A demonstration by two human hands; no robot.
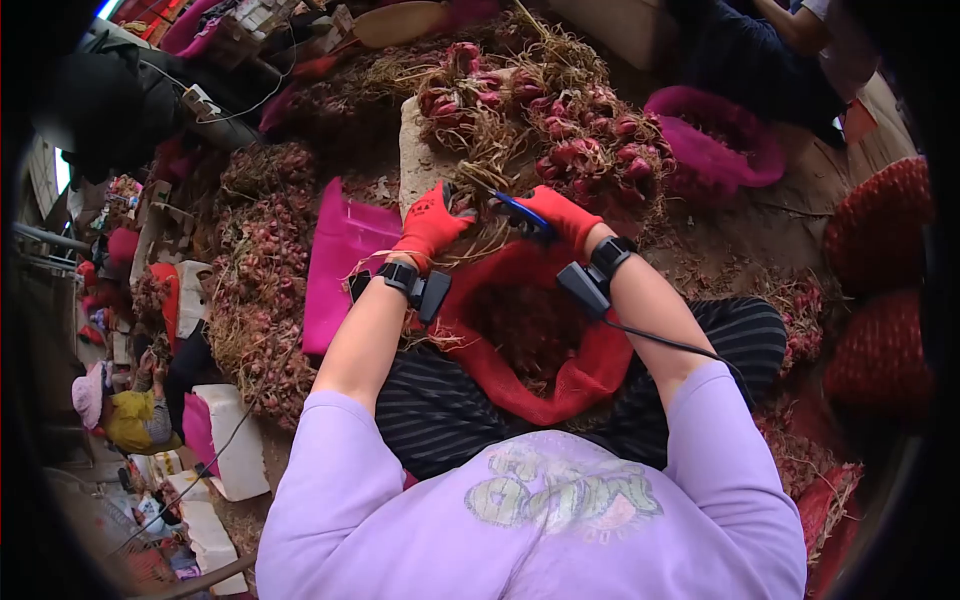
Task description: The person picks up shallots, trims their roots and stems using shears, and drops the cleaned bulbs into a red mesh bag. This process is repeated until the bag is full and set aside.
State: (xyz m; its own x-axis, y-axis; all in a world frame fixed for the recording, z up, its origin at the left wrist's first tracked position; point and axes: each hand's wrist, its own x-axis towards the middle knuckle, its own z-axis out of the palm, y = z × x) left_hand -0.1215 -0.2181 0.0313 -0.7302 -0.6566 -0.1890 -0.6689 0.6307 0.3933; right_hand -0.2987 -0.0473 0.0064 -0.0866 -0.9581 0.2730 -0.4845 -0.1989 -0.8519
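Note:
My left hand (435, 221), in a red glove, is closed at the dry stalks (489, 170) of a bunch of red shallots; its fingertips are partly hidden. My right hand (565, 217), gloved in red too, grips scissors with blue handles (528, 216), their blades pointing left towards the stalks. Just beyond both hands, shallot bunches (575, 157) with tangled dry tops lie heaped on and beside a pale block (413, 150). Between my legs, below the hands, a red mesh bag (470, 372) stands open with shallots (525, 330) inside.
To the left lie a pink sheet (340, 265) and a long heap of shallots (262, 270). A pink mesh bag (755, 165) is at upper right, near another person (750, 60). Full red sacks (875, 345) stand at right. Another person (135, 415) sits far left.

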